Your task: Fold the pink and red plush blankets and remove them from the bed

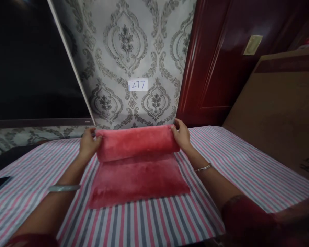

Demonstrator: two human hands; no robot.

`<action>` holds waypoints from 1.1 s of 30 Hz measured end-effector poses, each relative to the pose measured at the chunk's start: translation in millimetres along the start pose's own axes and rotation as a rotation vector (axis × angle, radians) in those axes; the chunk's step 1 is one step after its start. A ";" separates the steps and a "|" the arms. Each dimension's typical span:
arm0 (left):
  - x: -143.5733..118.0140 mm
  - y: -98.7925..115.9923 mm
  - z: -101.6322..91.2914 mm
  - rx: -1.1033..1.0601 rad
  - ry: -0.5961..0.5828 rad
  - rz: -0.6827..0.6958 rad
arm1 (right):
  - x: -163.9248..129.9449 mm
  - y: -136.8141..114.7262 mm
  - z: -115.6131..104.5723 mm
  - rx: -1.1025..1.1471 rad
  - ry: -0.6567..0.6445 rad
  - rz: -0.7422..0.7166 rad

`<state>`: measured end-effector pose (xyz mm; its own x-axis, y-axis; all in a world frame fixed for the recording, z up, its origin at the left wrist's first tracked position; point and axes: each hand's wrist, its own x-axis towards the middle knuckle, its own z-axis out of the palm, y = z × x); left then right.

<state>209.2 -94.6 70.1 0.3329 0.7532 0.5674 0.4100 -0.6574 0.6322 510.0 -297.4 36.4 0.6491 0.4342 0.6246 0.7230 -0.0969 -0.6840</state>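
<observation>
A plush red cloth (141,180), towel-like, lies on the striped sheet (134,223) in front of me. Its far part is lifted and folded over, raised above the flat near part. My left hand (90,144) pinches the lifted part at its left end, thumb toward me and fingers behind. At the right end, my right hand (180,135) grips the same part in a like pinch. The fingertips behind the cloth are partly hidden. A pale bangle (64,188) circles my left forearm, and a thin metal bracelet (203,168) circles the right.
Patterned wallpaper (126,41) rises behind the table, with a paper label (138,84) reading 277. A large dark screen (33,61) stands at the left. A dark red door panel (211,68) and a big cardboard box (280,113) bound the right side.
</observation>
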 end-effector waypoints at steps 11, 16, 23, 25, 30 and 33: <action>-52.5 -40.7 90.3 0.522 -0.448 0.507 | -71.6 17.3 68.1 -0.476 -0.473 -0.254; -46.9 -45.5 90.9 0.477 -0.440 0.518 | -66.8 22.5 65.4 -0.462 -0.487 -0.258; -48.6 -53.3 85.2 0.283 -0.313 0.543 | -64.2 24.3 57.7 -0.308 -0.485 -0.239; -48.8 -50.2 74.5 0.239 -0.256 0.549 | -63.5 25.5 44.0 -0.161 -0.437 -0.232; -62.3 -42.7 28.6 0.256 -0.171 0.506 | -88.1 40.5 -14.5 0.092 -0.054 -0.003; -80.0 -51.8 4.5 0.248 -0.151 0.218 | -115.5 56.6 -39.7 0.197 -0.069 0.266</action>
<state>165.1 -120.7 -10.4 0.5492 0.6026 0.5790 0.5025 -0.7918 0.3473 485.3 -388.6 -59.5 0.7862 0.4776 0.3921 0.4667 -0.0429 -0.8834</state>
